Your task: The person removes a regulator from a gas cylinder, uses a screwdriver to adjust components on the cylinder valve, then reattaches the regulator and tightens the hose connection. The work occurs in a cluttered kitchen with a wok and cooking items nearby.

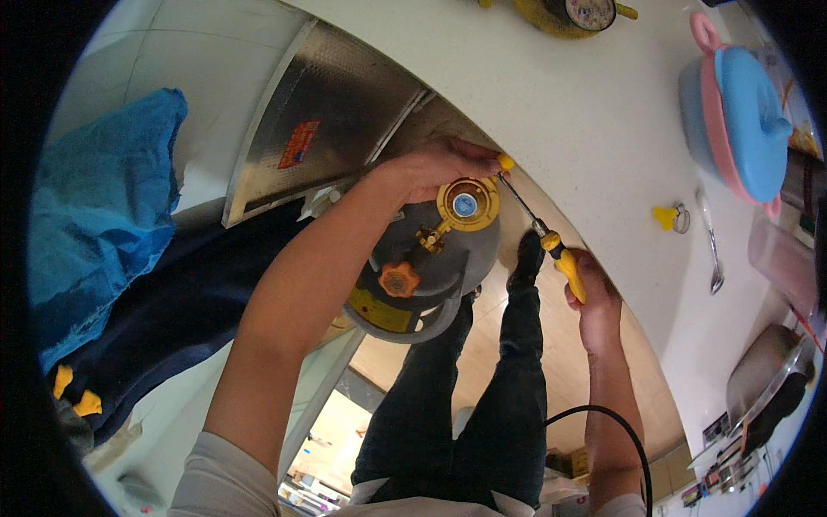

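My right hand is closed around the yellow-and-black handle of a screwdriver. Its metal shaft points up and left, and the tip reaches a small yellow piece. My left hand pinches at that yellow piece; what else its fingers hold is hidden. Just below the left hand is a brass-coloured gas regulator with a round opening and a blue-white disc inside. An orange knob sits on the brass valve of the grey gas cylinder under it.
The white countertop curves along the right. On it lie a yellow-winged hose clamp, a spoon, a blue-and-pink lidded pot and a yellow gauge device. An open metal-lined cabinet door and blue cloth are left.
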Tool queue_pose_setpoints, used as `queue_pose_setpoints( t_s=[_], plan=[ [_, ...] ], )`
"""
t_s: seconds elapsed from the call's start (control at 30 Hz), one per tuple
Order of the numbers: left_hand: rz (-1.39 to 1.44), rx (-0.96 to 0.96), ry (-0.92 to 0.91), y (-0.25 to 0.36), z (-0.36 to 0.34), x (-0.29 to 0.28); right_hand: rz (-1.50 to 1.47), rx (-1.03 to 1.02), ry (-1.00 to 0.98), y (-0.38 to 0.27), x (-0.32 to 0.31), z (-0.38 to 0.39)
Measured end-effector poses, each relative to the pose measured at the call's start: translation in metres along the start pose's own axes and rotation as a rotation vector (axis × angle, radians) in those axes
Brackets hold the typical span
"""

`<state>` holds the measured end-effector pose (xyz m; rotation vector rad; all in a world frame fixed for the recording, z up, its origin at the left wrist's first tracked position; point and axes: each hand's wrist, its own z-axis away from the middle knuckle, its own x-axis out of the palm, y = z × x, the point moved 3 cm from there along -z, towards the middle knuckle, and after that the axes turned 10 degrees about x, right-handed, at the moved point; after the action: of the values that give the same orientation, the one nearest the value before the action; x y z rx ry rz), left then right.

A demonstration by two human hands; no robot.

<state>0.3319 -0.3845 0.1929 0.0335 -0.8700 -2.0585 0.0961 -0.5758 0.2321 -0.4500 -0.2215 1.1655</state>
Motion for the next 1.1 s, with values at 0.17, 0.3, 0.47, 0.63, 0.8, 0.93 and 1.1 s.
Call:
queue_pose_setpoints(
  t_s=[0.17,0.3,0.47,0.63,0.8,0.93,1.1],
  plan=[
    [0.031,-0.008,0.03,-0.002,-0.001,0.003,-0.381,0.39,-0.501,0.002,-0.012,-0.015],
    [0.019,0.034,-0.03,-0.003,-0.002,0.0,-0.153,0.213,-0.343,-0.007,-0.013,-0.02],
    [-0.013,0.062,-0.047,0.0,-0.004,0.002,0.763,-0.719,0.269,0.016,-0.018,-0.03],
    [-0.055,0.067,-0.025,-0.003,-0.007,-0.001,0.274,-0.743,0.32,0.015,0.004,-0.014],
    [-0.044,0.01,-0.003,-0.003,-0.004,-0.003,-0.188,-0.147,0.174,0.004,-0.003,0.002],
    [-0.033,0.015,-0.013,-0.005,-0.004,-0.003,-0.745,-0.149,0.086,0.021,0.003,0.0],
    [-0.033,0.078,-0.033,-0.002,-0.002,0.0,-0.582,-0.351,0.29,0.01,0.034,0.015]
  ],
)
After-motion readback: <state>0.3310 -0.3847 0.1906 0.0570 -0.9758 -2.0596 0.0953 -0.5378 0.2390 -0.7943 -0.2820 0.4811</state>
